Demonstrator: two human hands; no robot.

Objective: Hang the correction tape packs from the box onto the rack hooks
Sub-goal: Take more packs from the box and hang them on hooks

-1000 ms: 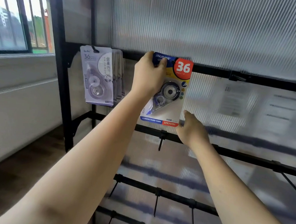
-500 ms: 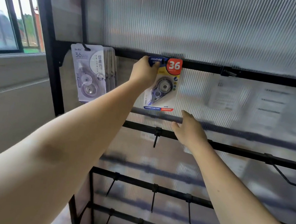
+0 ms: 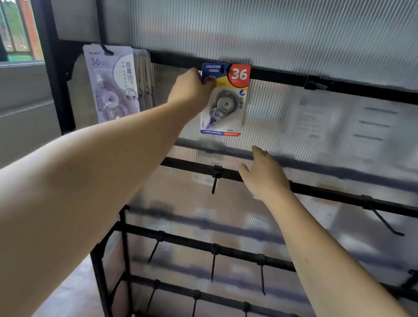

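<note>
Your left hand (image 3: pixel 190 90) pinches the upper left edge of the blue and yellow correction tape pack (image 3: pixel 224 102), which sits flat against the ribbed panel with its top at the uppermost black rack bar (image 3: pixel 345 87), on a hook there. Your right hand (image 3: pixel 264 177) hovers below and to the right of the pack, fingers loosely extended and holding nothing, in front of the second bar. A bundle of pale packs (image 3: pixel 112 84) hangs at the bar's left end.
</note>
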